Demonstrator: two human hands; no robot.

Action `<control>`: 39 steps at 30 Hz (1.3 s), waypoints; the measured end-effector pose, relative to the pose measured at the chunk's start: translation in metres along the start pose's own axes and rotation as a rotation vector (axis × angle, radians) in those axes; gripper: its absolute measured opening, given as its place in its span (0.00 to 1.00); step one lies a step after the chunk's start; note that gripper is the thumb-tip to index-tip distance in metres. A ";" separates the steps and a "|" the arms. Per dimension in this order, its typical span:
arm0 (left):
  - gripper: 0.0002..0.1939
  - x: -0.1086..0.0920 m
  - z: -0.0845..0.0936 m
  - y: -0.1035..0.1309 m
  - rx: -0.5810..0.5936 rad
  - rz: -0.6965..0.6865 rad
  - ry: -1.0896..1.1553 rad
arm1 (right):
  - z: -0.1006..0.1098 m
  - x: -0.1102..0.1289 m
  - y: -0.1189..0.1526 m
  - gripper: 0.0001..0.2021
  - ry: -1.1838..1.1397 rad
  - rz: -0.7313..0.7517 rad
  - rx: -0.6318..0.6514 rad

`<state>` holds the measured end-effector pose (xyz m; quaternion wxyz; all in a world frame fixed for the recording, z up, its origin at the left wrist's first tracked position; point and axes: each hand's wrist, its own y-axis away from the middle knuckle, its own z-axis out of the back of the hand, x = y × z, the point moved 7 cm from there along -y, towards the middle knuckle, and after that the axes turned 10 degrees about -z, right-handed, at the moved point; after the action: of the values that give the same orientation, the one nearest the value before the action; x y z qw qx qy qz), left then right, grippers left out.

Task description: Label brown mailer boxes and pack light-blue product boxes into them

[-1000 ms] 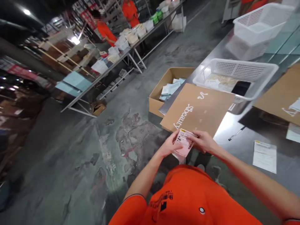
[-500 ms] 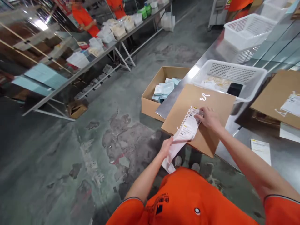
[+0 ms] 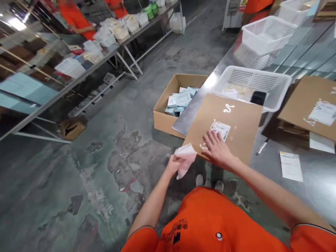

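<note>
A flat sheet of brown cardboard (image 3: 243, 134) lies on the metal table, its near corner jutting past the edge. White writing and a white shipping label (image 3: 222, 130) are on its face. My right hand (image 3: 217, 149) rests on the cardboard with fingers spread, over the lower part of the label. Off the cardboard's left corner, my left hand (image 3: 173, 166) pinches a crumpled strip of thin whitish label backing paper (image 3: 187, 154). The strip hangs above the floor.
An open carton (image 3: 165, 120) with light-blue boxes stands left of the table. Behind the cardboard sits a white basket (image 3: 275, 94) holding papers and a dark object. To the right are stacked cardboard (image 3: 301, 101), a marker (image 3: 261, 147) and a label pad (image 3: 291, 167). Co-workers stand across the aisle.
The label now lies flat on the cardboard, separate from the strip. My right hand has moved down-left and opened onto it. My left hand has drawn the bunched strip away to the left.
</note>
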<state>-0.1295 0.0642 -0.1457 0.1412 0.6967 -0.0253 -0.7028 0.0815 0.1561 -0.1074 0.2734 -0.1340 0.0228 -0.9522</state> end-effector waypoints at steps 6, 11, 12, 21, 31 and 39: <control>0.12 -0.035 -0.022 -0.015 0.184 -0.428 -0.556 | 0.037 -0.062 0.087 0.26 -0.158 -0.417 -0.280; 0.13 -0.028 -0.039 0.001 0.225 -0.437 -0.506 | 0.027 -0.136 0.131 0.27 -0.520 -0.992 -0.124; 0.14 -0.026 -0.046 0.005 0.236 -0.423 -0.512 | 0.025 -0.136 0.132 0.26 -0.555 -0.988 -0.109; 0.14 -0.030 -0.109 0.042 0.233 -0.371 -0.298 | 0.064 -0.175 0.169 0.20 -0.880 -1.145 -0.392; 0.21 -0.057 -0.114 0.053 -0.202 -0.307 -0.045 | 0.233 -0.391 0.229 0.24 -0.485 -1.307 -0.848; 0.10 -0.072 -0.138 0.063 -0.314 -0.364 -0.373 | 0.189 -0.205 0.083 0.26 -0.843 -0.526 -0.382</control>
<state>0.0160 0.0427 -0.0648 0.1116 0.5182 0.1835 -0.8278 0.3416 0.1988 0.0153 -0.0184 -0.5537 0.0496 -0.8311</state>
